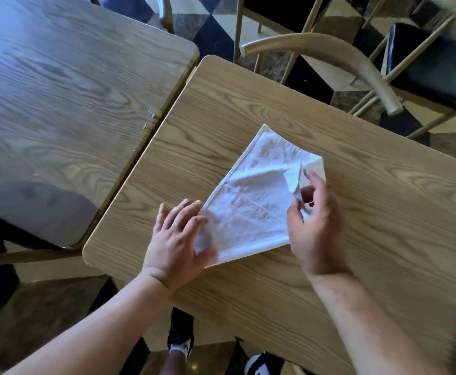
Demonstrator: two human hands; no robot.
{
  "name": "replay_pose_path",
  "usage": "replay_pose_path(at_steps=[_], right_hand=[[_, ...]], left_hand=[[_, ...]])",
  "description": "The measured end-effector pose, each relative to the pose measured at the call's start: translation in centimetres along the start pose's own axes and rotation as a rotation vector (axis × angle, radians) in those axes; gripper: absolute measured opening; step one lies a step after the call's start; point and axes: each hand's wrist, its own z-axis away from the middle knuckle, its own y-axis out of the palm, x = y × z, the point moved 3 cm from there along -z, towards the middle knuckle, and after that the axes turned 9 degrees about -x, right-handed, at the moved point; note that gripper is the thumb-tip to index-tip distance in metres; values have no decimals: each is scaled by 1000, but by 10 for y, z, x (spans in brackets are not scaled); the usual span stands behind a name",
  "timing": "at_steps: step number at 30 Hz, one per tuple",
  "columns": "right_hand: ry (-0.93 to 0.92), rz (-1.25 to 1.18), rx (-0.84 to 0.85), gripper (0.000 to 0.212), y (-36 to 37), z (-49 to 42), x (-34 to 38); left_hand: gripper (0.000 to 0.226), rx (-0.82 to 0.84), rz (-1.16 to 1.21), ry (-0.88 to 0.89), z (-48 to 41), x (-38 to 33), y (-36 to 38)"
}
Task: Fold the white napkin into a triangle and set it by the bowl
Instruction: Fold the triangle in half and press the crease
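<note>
The white napkin (254, 196) lies spread on the light wooden table (383, 212), roughly square and wrinkled. My left hand (177, 236) rests flat on its near-left corner, fingers spread, pressing the cloth down. My right hand (316, 220) pinches the napkin's right corner between thumb and fingers; that corner is lifted and curled over the cloth. No bowl is in view.
A second wooden table (72, 90) stands close on the left, with a narrow gap between the two. Chairs with curved wooden backs (343, 58) and black seats (432, 60) stand beyond the far edge. The floor is chequered; feet in black-and-white shoes (181, 336) show below.
</note>
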Motion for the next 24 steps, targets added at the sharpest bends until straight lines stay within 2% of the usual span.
replay_pose_path(at_steps=[4,11,15,17,19,24], right_hand=[[-127,-59,112,28,27,34,51],[-378,-50,385,22,68,98,80],[-444,15,453,18,81,123,69],[-485,58,507,23,82,133,60],[-496,77,576,37,79,141,53],[-570,72,649,63,65,147,32]], left_hand=[[42,-96,-33,45,26,32,-19],[36,-74,-59,50,30,40,-22],[38,-69,53,-4,30,43,-28],[40,-88,123,-60,29,42,-31],[46,-69,133,-74,28,42,-32],[63,-21,-84,-31,25,37,-26]])
